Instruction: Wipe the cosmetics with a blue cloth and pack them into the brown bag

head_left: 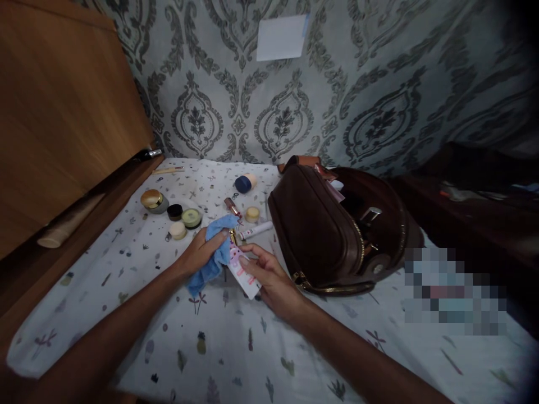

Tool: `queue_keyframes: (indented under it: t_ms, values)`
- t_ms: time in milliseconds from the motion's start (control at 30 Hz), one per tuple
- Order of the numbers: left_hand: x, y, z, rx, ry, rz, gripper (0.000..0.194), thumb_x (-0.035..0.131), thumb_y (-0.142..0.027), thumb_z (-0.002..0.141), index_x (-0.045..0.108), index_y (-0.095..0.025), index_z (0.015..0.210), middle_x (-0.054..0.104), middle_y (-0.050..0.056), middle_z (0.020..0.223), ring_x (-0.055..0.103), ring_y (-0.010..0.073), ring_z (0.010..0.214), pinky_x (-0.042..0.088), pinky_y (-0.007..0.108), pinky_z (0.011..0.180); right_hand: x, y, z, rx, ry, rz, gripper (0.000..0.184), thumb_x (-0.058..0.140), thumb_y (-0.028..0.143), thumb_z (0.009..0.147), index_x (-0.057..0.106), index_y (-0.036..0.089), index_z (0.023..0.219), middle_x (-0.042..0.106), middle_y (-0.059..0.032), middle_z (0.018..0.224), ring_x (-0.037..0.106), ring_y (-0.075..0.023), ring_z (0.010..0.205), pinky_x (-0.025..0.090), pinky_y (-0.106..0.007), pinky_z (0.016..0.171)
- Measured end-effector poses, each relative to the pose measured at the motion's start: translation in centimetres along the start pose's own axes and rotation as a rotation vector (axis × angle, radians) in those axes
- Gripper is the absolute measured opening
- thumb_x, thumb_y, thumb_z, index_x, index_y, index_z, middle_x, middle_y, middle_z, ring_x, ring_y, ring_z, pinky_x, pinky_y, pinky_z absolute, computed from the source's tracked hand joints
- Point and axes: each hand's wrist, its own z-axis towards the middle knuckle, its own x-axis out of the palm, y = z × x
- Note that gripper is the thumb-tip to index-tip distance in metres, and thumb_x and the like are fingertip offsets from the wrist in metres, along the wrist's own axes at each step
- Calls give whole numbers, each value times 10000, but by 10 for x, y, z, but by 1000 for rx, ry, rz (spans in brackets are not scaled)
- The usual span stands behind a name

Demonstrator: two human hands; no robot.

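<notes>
A blue cloth (213,264) is gripped in my left hand (202,247), its loose end hanging below the fingers. In my right hand (273,278) is a small white and pink tube (244,273) with a gold cap end (233,237), pinched between thumb and fingers. The cloth touches the tube near that gold end. Just beyond my hands lie a white tube (256,230), a pinkish lipstick-like tube (232,206) and a small yellow-lidded jar (252,214).
An open brown leather bag (315,224) with gold zips stands at the right. Left of my hands sit a gold-lidded jar (154,201), a black lid (174,211), a green jar (191,217) and a cream jar (177,230). A navy-capped jar (244,183) lies behind. Wooden furniture (71,112) borders the left.
</notes>
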Motion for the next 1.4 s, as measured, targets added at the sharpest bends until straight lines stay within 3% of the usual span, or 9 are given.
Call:
queue_keyframes:
  t_ms: [167, 267, 367, 533, 767, 967, 1133, 1267, 1400]
  values:
    - [2, -4, -2, 41, -27, -34, 347, 541, -499, 856, 509, -184, 715, 477, -36, 646, 430, 124, 615, 423, 247, 611, 0, 3, 1, 24, -19, 6, 432, 816, 480, 695, 643, 209, 983, 662, 11, 771, 556, -99, 606, 417, -199, 557]
    - [3, -4, -1, 41, -58, 15, 350, 539, -505, 860, 509, -189, 713, 488, -34, 650, 443, 131, 629, 425, 247, 613, 0, 1, -1, -186, -53, -338, 386, 734, 482, 781, 677, 212, 1050, 661, -30, 912, 591, -146, 763, 474, -259, 676]
    - [3, -2, -1, 36, -86, 80, 365, 537, -513, 868, 505, -190, 701, 487, -31, 650, 456, 139, 651, 423, 252, 628, 0, 0, -4, -427, -109, -741, 429, 778, 395, 738, 687, 205, 1112, 616, -54, 994, 587, -205, 918, 487, -329, 803]
    - [6, -1, -3, 2, -91, 78, 420, 524, -561, 879, 502, -190, 685, 490, -32, 638, 458, 139, 642, 425, 260, 644, -1, -2, -7, -515, -121, -924, 435, 755, 295, 740, 665, 193, 1154, 633, -61, 981, 597, -208, 884, 498, -344, 792]
    - [10, -8, -2, -38, -147, -60, 454, 518, -622, 863, 568, -181, 768, 585, -16, 700, 521, 152, 676, 453, 263, 674, -2, -5, -4, -328, -31, -545, 468, 734, 341, 782, 645, 212, 1223, 676, -44, 998, 583, -138, 728, 474, -267, 632]
    - [9, -2, -2, 1, -150, 1, 457, 498, -620, 888, 553, -183, 767, 592, -9, 729, 544, 164, 729, 471, 275, 724, -3, -5, 0, -209, 64, -178, 544, 807, 373, 737, 617, 249, 1230, 677, -9, 924, 636, -152, 870, 491, -297, 819]
    - [14, -3, -7, 24, -16, 104, 426, 444, -584, 929, 573, -183, 863, 614, 12, 783, 568, 190, 786, 477, 298, 753, -1, -3, 2, -131, 82, 10, 633, 842, 355, 697, 546, 293, 1252, 682, 15, 887, 668, -161, 807, 514, -324, 806]
    - [15, -9, -11, 82, 139, 212, 407, 459, -532, 941, 530, -197, 1160, 663, 49, 1006, 610, 225, 943, 466, 326, 852, -1, -2, 4, -136, 24, 95, 641, 851, 337, 676, 536, 290, 1232, 702, 7, 903, 679, -172, 813, 520, -323, 803]
    - [11, -12, -11, 84, 247, 350, 578, 540, -514, 902, 398, -231, 1386, 658, 71, 1117, 616, 263, 1001, 452, 360, 857, -3, 4, 7, -179, -77, 144, 584, 845, 374, 668, 568, 275, 1173, 709, -1, 908, 672, -181, 850, 522, -304, 789]
